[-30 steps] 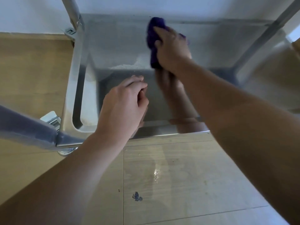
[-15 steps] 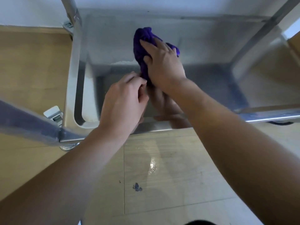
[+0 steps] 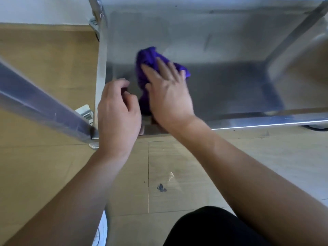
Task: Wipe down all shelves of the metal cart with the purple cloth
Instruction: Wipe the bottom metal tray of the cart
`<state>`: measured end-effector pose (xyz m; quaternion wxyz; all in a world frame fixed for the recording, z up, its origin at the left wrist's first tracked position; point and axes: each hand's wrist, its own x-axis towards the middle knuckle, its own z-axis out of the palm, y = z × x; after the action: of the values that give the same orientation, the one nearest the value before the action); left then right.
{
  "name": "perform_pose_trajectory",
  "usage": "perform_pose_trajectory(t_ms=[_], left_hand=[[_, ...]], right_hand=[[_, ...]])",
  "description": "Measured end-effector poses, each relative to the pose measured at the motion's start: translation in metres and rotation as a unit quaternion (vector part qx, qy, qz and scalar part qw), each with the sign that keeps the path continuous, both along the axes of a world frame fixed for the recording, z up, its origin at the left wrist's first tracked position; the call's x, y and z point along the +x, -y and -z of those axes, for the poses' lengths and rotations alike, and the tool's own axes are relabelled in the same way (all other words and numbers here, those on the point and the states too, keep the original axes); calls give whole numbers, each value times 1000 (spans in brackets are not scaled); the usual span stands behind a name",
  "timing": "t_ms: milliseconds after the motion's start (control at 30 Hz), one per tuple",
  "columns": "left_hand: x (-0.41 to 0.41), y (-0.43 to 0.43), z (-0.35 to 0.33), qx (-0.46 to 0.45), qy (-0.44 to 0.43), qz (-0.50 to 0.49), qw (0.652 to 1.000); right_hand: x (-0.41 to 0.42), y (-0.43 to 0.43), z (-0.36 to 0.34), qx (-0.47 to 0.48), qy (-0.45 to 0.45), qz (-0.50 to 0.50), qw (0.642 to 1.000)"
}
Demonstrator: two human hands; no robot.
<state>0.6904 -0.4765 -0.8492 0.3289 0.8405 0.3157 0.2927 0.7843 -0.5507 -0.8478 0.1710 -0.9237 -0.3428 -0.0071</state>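
Observation:
The purple cloth (image 3: 148,63) lies bunched on the bottom shelf (image 3: 230,89) of the metal cart, toward its left side. My right hand (image 3: 168,93) presses flat on the cloth, fingers spread over it, and the cloth shows above and to the left of the fingers. My left hand (image 3: 118,110) hovers at the shelf's front left corner with its fingers curled and nothing visible in them. It is close beside the right hand, just left of the cloth. The shelf is shiny and mirrors the hands.
A slanted metal bar (image 3: 40,103) of the cart crosses the left of the view above the floor. An upright post (image 3: 99,32) stands at the shelf's left edge, another post (image 3: 292,38) at the right. A caster (image 3: 85,112) shows below. Tiled floor (image 3: 177,174) lies in front.
My right hand has dragged the cloth from the back of the shelf toward the front and left, and its fingers have flattened out. The left hand stayed near the front corner.

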Motion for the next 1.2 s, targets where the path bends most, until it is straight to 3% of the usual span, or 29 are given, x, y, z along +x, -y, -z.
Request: perform_pose_trajectory(t_ms=[100,267,400,567,633,767,833,1000,1200], left_hand=[[0,-2,-2,-25,16,-12,999],[-2,0,-2,-33,3,4,999],[-2,-5,4,-36,-19,40,998],[-2,0,5,-43,-13,33,998],[0,4,2,-1,-41,41,998],[2,14,1,142,-124,74,979],[9,27,-2,152,-136,83,975],[32,70,-5,134,-82,176,972],[41,100,7,171,-113,220,954]], right_hand=[[-20,-4,5,17,-13,-65,998],[-10,35,5,67,-10,-69,995],[36,89,2,45,-2,49,998],[66,132,1,43,-28,219,974],[54,114,2,35,-16,198,980],[5,68,6,65,7,34,997],[-3,64,9,78,-1,10,997],[17,96,7,96,-19,50,994],[60,172,7,61,2,142,988]])
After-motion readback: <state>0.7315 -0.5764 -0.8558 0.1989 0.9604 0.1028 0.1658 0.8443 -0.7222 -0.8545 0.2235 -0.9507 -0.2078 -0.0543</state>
